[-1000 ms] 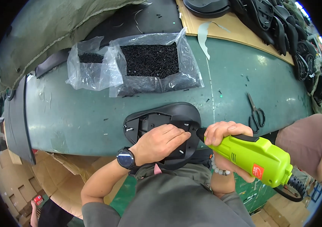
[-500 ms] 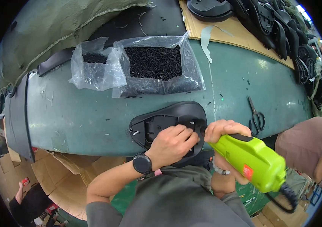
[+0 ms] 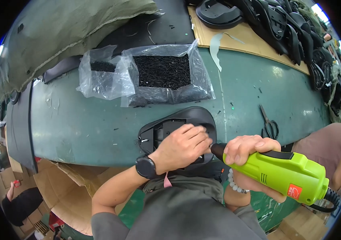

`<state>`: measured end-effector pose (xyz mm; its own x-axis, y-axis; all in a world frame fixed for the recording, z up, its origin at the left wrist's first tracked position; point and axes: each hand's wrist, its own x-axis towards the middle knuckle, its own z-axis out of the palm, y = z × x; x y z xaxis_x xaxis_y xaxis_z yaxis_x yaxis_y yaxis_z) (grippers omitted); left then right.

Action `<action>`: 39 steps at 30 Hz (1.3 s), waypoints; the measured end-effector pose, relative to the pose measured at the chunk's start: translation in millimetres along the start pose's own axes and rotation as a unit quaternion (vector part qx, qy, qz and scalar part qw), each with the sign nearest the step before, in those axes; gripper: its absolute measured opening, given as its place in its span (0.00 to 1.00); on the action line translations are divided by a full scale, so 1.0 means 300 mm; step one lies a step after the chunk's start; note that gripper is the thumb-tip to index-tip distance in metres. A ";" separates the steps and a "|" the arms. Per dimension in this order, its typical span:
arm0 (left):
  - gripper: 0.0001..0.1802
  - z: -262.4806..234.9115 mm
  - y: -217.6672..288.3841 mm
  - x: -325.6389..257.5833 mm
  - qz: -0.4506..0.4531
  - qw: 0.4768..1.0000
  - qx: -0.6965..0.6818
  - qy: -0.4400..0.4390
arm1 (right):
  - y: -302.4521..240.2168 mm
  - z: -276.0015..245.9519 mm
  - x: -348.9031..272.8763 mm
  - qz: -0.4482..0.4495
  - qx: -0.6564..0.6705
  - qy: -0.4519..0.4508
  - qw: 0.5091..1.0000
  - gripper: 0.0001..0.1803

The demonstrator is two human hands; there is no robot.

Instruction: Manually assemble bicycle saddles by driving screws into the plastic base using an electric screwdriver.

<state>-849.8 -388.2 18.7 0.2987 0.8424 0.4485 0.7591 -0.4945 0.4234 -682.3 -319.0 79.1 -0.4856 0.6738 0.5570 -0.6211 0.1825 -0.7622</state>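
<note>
My right hand (image 3: 244, 150) is wrapped round a bright green electric screwdriver (image 3: 278, 171), held nearly level. Its black nose (image 3: 218, 151) points left, close to the fingertips of my left hand (image 3: 184, 146). Those fingers are curled and pinched together above a black moulded plastic shell (image 3: 202, 116), shaped like a bike saddle and lying with its hollow side up. Whatever the left fingertips pinch is too small or hidden to make out. My left hand covers much of the shell's middle.
Beyond the shell, clear plastic bags (image 3: 170, 98) hold many black screws (image 3: 162, 72). Scissors (image 3: 270, 126) lie to the right on the green table (image 3: 86, 128). More black shells (image 3: 218, 14) are piled on cardboard (image 3: 250, 46) at the far right. A person (image 3: 324, 148) is at the right edge.
The screwdriver has moved right and swung closer to level, its nose now drawn back beside my left fingertips. My left hand stays over the shell, turned slightly.
</note>
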 end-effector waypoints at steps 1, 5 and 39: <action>0.19 -0.025 -0.011 0.025 0.037 0.999 0.008 0.030 | 0.000 -0.001 -0.007 -0.016 -0.032 0.001 0.999 0.58; 0.19 -0.154 -0.316 0.072 -0.112 0.980 0.145 0.076 | -0.039 -0.009 -0.059 -0.002 -0.028 0.016 0.999 0.60; 0.09 -0.030 0.092 -0.204 -0.366 0.445 -0.789 0.213 | -0.038 0.183 0.041 -0.077 -0.016 0.031 0.996 0.18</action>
<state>-852.2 -455.4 10.0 -0.0866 0.9508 -0.2974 -0.8897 0.0605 0.4525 -715.0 -352.1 112.7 -0.3460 0.6787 0.6479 -0.6653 0.3094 -0.6794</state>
